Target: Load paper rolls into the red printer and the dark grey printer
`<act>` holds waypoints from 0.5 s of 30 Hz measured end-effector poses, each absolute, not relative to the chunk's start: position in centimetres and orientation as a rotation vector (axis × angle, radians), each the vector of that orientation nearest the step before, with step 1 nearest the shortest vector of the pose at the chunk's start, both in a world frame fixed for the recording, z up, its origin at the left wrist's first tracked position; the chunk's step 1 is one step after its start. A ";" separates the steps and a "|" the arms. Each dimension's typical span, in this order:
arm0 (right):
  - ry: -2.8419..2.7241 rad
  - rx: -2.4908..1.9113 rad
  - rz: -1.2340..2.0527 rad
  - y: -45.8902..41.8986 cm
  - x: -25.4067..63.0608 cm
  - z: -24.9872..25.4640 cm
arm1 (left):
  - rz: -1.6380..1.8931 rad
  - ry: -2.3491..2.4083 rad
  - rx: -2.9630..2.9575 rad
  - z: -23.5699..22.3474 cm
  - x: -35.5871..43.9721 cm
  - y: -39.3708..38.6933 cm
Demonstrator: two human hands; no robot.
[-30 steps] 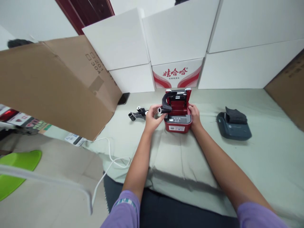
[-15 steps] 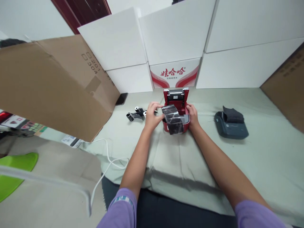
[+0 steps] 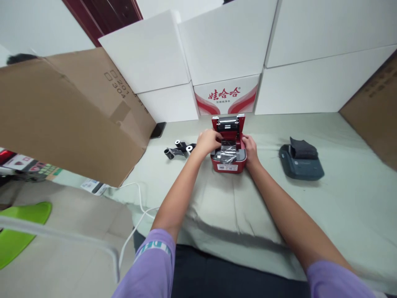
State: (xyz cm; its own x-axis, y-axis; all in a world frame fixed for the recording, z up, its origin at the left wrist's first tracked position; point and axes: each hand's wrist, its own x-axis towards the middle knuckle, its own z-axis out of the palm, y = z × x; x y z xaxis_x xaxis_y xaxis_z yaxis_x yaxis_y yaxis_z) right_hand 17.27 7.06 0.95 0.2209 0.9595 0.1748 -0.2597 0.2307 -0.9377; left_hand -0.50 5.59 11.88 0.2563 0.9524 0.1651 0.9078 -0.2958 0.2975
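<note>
In the middle of the cloth stands a small red label printer (image 3: 229, 167), its lid (image 3: 228, 123) raised and a black roller showing inside the lid. A strip of shiny black film (image 3: 228, 151) lies across the printer's open bay, over the front part. My left hand (image 3: 208, 141) reaches into the bay from the left, fingers closed at the back end of the film; the fingertips are partly hidden. On the printer's right side my right hand (image 3: 250, 150) grips the casing. Left of the printer are several black film rolls (image 3: 180, 149) with white cores.
A dark printer (image 3: 300, 163) with a black strip on top sits to the right. A phone (image 3: 158, 130) lies by the brown cardboard flap (image 3: 93, 107). White boxes (image 3: 229, 45) are stacked behind. A white cable (image 3: 141, 198) hangs over the front left edge.
My left hand has moved right and into the printer's bay. The black film, earlier hanging over the front, is now drawn back into the bay, exposing the front label. My right hand stays put.
</note>
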 end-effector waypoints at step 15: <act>-1.000 -0.867 1.076 7.2 17.4 0.7 | 0.778 1.311 2.335 10.6 -1.5 5.1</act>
State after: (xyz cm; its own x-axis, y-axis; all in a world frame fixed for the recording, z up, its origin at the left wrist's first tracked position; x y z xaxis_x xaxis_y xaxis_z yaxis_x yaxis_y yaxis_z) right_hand 17.36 7.18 0.70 0.1586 0.9632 0.2169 -0.2869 0.2552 -0.9233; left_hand -1.52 5.14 10.58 0.4210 0.8593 0.2905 0.6664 -0.5103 0.5437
